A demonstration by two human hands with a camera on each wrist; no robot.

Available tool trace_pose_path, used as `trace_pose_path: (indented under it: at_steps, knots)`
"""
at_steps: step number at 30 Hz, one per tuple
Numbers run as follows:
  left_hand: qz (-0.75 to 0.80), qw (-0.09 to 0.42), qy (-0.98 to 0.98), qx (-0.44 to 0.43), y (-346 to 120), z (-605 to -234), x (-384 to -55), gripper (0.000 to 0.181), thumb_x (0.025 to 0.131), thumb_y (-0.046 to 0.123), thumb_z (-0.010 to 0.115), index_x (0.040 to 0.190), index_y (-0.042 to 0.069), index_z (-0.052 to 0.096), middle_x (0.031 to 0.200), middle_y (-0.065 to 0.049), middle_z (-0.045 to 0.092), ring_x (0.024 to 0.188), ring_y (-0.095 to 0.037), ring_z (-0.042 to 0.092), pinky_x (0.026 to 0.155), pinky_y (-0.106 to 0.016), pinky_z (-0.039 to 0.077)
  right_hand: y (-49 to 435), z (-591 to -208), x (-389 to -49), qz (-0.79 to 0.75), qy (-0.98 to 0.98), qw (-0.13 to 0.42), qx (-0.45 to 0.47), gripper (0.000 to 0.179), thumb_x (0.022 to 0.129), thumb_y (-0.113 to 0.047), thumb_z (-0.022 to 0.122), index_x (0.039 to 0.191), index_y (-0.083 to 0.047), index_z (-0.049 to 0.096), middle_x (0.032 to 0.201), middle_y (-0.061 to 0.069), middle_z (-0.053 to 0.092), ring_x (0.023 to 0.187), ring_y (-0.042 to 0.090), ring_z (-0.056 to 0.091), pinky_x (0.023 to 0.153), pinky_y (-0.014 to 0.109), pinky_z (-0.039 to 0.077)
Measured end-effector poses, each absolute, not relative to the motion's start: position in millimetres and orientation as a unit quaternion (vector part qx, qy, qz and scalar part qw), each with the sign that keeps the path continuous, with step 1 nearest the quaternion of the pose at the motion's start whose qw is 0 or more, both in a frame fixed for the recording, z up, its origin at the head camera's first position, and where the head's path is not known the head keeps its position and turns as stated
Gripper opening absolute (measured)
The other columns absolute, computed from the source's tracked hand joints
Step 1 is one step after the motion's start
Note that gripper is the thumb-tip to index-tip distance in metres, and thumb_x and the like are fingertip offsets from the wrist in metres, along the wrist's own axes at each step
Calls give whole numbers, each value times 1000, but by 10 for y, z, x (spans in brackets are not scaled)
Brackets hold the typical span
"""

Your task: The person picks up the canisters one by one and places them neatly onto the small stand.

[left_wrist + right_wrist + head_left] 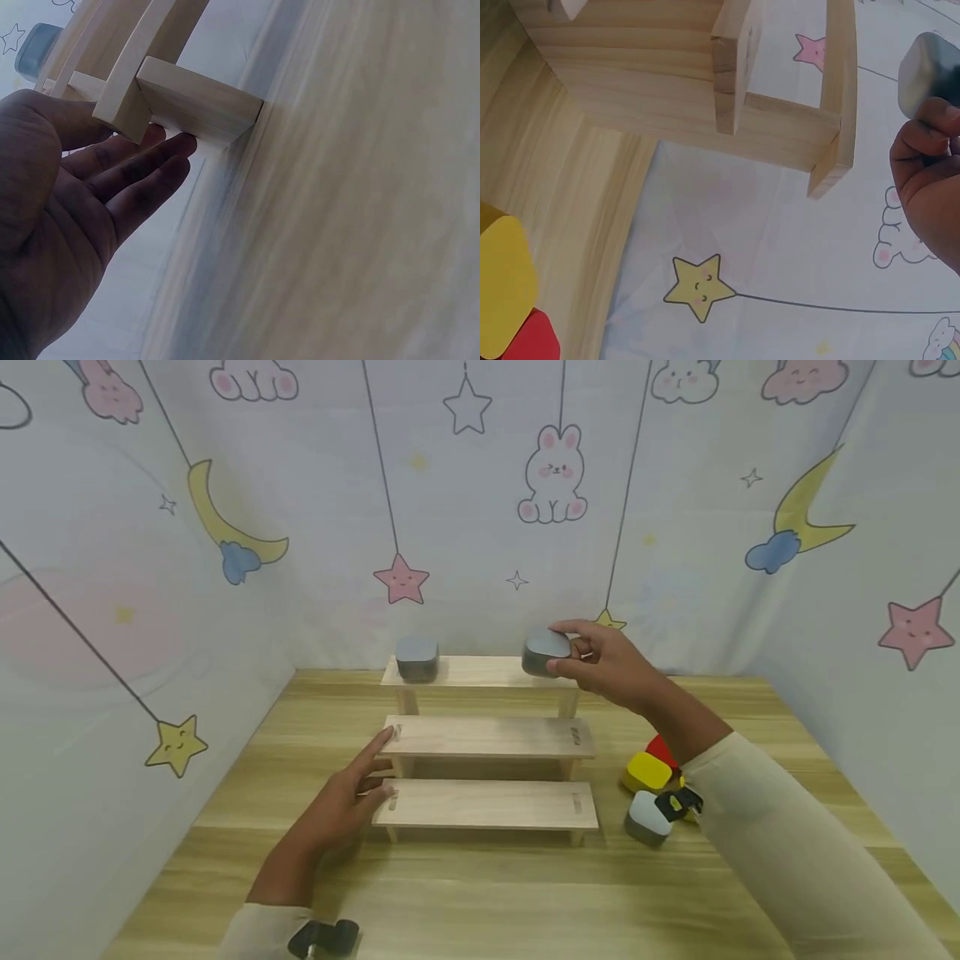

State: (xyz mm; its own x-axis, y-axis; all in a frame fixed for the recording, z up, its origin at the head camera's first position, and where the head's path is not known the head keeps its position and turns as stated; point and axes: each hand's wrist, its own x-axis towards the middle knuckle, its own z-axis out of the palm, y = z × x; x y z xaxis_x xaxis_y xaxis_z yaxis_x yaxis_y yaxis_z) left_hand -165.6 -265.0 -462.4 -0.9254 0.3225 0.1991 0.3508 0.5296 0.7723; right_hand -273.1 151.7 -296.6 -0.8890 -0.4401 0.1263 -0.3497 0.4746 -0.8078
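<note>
Grey block (543,652): rounded corners, pale flat top, darker sides. Held just above right end of the top tier of the wooden shelf (487,806). Right grip (603,664) pinched on it, thumb and fingers. Left grip (351,808) spread, fingers loose, at left ends of lower 2 tiers. Shelf carries 1 matching block (417,658), top left.

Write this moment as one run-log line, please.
right hand: holds gray block near top shelf | left hand: touches wooden stand | top shelf, left end: another gray block
</note>
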Motion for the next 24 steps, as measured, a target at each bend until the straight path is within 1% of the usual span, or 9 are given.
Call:
trace_pose_path:
  at_steps: [2, 4, 8, 10, 11, 15, 17, 20, 24]
  knots:
    - [-449, 14, -873, -191, -2646, -4628, -1649, 91, 109, 1, 63, 177, 34, 13, 161, -37, 50, 136, -56, 64, 107, -60, 62, 1452, -2960, -2774, -451, 859, 55, -236, 67, 105, -27, 75, 164, -13, 48, 140, 22, 69, 110, 35, 67, 85, 30, 59]
    - [-451, 12, -872, -188, -2641, -4630, -1642, 91, 109, 1, 63, 177, 34, 13, 160, -37, 50, 136, -57, 64, 107, -60, 62, 1380, -2958, -2807, -442, 861, 53, -246, 66, 105, -26, 75, 164, -11, 48, 136, 21, 69, 107, 35, 67, 83, 32, 58]
    - [-453, 11, -873, -181, -2634, -4632, -1636, 91, 109, 1, 63, 177, 36, 14, 160, -38, 51, 136, -57, 64, 107, -61, 62, 1228, -2957, -2844, -395, 879, 27, -266, 66, 104, -27, 76, 162, -10, 50, 135, 19, 69, 108, 31, 66, 86, 35, 57]
    - [-456, 12, -872, -180, -2630, -4635, -1638, 91, 109, 0, 63, 177, 36, 15, 159, -38, 51, 136, -57, 64, 107, -61, 62, 1157, -2960, -2853, -370, 887, 14, -277, 66, 104, -28, 76, 162, -9, 50, 131, 18, 70, 107, 30, 66, 87, 36, 56]
    - [-455, 12, -871, -182, -2628, -4637, -1642, 91, 109, 0, 63, 177, 35, 15, 159, -37, 51, 136, -56, 64, 107, -60, 62, 1126, -2962, -2859, -359, 890, 11, -281, 65, 104, -29, 76, 162, -10, 51, 128, 16, 70, 107, 29, 65, 87, 37, 55]
    - [-453, 13, -870, -192, -2617, -4651, -1663, 91, 109, 0, 63, 177, 34, 14, 160, -36, 51, 136, -55, 65, 108, -59, 61, 1038, -2970, -2881, -340, 891, 11, -300, 60, 106, -29, 74, 158, -9, 53, 104, 12, 66, 91, 26, 59, 78, 38, 49]
    - [-450, 15, -872, -194, -2615, -4651, -1670, 91, 109, 0, 63, 177, 35, 14, 160, -36, 51, 136, -55, 65, 108, -59, 61, 1009, -2976, -2894, -336, 890, 14, -307, 57, 106, -28, 73, 156, -9, 54, 99, 9, 63, 88, 24, 57, 76, 36, 47]
    - [-448, 16, -873, -190, -2622, -4640, -1667, 91, 109, 0, 63, 177, 35, 14, 158, -37, 53, 135, -55, 66, 108, -60, 61, 970, -2994, -2916, -335, 887, 22, -318, 55, 107, -28, 72, 155, -7, 55, 99, 8, 63, 87, 23, 57, 76, 35, 48]
    - [-443, 21, -876, -191, -2645, -4617, -1658, 91, 108, 0, 64, 177, 33, 15, 158, -37, 53, 134, -55, 66, 108, -61, 61, 920, -3010, -2946, -329, 886, 32, -325, 55, 109, -29, 70, 156, -7, 53, 104, 10, 65, 90, 24, 59, 79, 36, 51]
